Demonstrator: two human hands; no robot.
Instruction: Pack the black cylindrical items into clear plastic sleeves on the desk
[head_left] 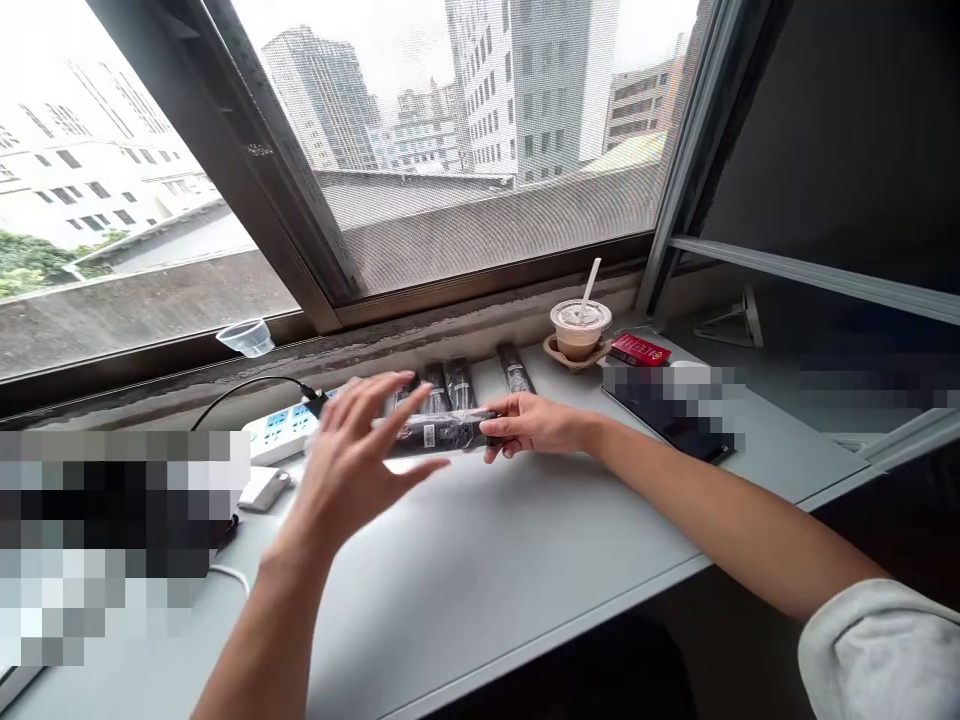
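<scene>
My right hand pinches the right end of a long black plastic-wrapped package, held level above the desk. A small white barcode label shows on its side; what is inside the wrap I cannot make out. My left hand is open, fingers and thumb spread, in front of the package's left end and hiding it. Whether it touches the wrap I cannot tell. Behind the held package, similar black wrapped packages lie side by side near the window wall. One more such package lies apart, to their right.
Along the window side are a white power strip with a black plug, a clear plastic cup and a lidded drink cup with a straw. A red packet and a black tablet-like slab lie right on the grey desk.
</scene>
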